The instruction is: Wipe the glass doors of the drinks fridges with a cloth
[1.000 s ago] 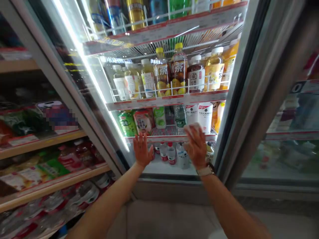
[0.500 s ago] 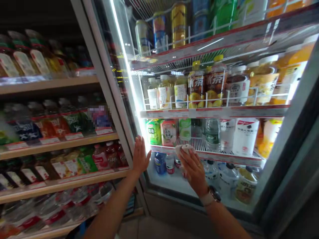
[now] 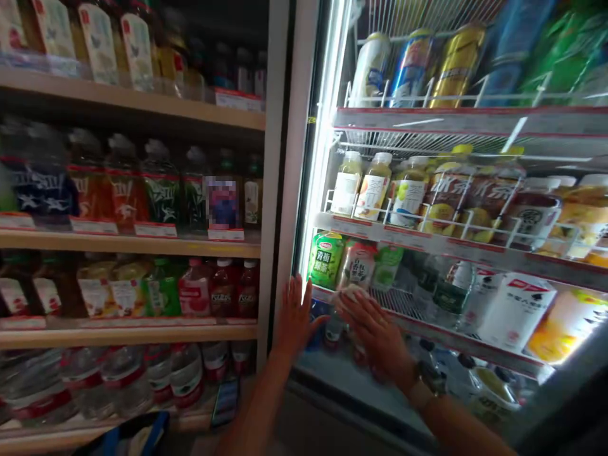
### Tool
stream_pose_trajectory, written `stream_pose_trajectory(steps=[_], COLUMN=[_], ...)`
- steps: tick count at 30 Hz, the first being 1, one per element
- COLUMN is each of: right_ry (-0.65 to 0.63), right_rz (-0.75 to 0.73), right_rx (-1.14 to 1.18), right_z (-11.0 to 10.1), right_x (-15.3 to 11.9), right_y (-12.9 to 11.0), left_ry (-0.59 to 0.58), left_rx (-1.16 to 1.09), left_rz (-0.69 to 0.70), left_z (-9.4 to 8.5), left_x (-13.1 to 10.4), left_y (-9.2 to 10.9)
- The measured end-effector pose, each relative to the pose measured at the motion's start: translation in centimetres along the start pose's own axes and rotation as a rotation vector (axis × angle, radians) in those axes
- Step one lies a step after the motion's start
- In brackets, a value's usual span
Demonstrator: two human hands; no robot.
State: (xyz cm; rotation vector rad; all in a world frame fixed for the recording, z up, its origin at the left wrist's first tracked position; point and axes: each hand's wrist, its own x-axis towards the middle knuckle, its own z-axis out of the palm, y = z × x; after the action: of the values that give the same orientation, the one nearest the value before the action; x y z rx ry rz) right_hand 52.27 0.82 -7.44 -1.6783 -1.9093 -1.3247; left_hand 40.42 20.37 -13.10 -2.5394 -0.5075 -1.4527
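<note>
My left hand (image 3: 295, 320) lies flat with its fingers spread, against the left edge of the cooler's glass door (image 3: 332, 373). To its right, my right hand (image 3: 373, 326) presses a pale cloth (image 3: 350, 292) to the glass with its fingers over it. A watch (image 3: 430, 379) is on that wrist. Behind the glass, close to the hands, stand a green drink carton (image 3: 327, 259), a reddish drink carton (image 3: 356, 265) and a clear water bottle (image 3: 453, 288).
Wooden shelves (image 3: 142, 244) with rows of bottled drinks stand on the left. A grey post (image 3: 278, 158) divides them from the cooler. A phone (image 3: 225, 402) lies on the lowest shelf, and a dark bag with blue straps (image 3: 128, 437) is below it.
My view has turned left, so the shelves and cooler appear further right. Relative to the cartons, my right hand and the cloth have shifted left along the glass. My left hand stays at the door's edge.
</note>
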Motion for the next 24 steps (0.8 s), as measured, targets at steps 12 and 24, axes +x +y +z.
stream_pose_trajectory(steps=[12, 24], right_ry=[-0.155, -0.221], right_rz=[-0.265, -0.538], right_rx=[-0.021, -0.028], right_z=[0.2, -0.6], right_x=[10.0, 12.6], right_y=[1.3, 2.6], left_ry=[-0.048, -0.106], left_rx=[-0.085, -0.038], left_rz=[-0.095, -0.05], left_z=[-0.4, -1.7], left_x=[-1.4, -2.4], left_y=[0.6, -0.3])
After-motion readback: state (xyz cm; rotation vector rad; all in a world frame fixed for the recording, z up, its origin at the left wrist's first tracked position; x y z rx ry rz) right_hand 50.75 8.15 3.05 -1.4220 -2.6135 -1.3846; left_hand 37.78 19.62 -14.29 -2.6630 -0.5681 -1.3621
